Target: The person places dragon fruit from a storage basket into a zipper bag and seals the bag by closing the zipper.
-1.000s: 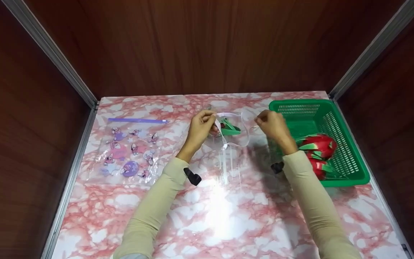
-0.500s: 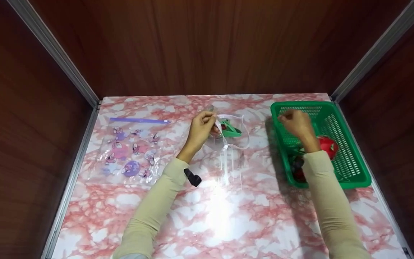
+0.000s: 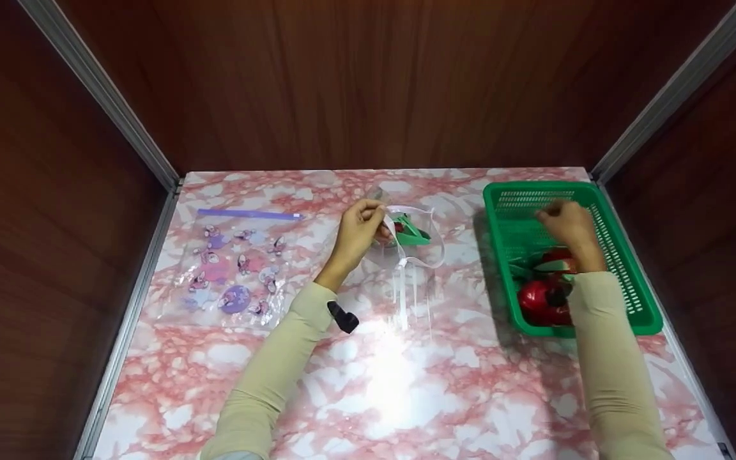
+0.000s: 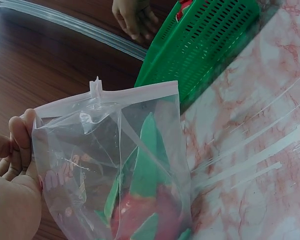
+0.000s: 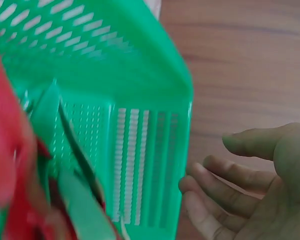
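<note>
In the head view my left hand [image 3: 358,227] pinches the pale zip edge of a clear plastic zip bag [image 4: 72,155], whose mouth gapes. Inside the bag lies a red dragon fruit [image 4: 150,212] with green scales, plainest in the left wrist view. My right hand [image 3: 569,225] hovers over the green plastic basket [image 3: 494,246] with nothing in its grasp. Seen from the right wrist, its fingers [image 5: 230,187] are loosely bent, thumb apart from them. More red dragon fruits [image 3: 536,300] lie in the basket's near half, partly hidden by the right forearm.
Another clear zip bag [image 3: 234,271], printed with cartoon figures and topped by a purple zip strip [image 3: 246,214], lies flat at the left. Dark wood-grain panels [image 3: 368,83] enclose the red-and-white marbled table [image 3: 317,396] at its back and sides.
My right hand has moved from beside the bag's mouth rightward to above the basket. The left hand stays at the bag's edge, and the bag has kept its place.
</note>
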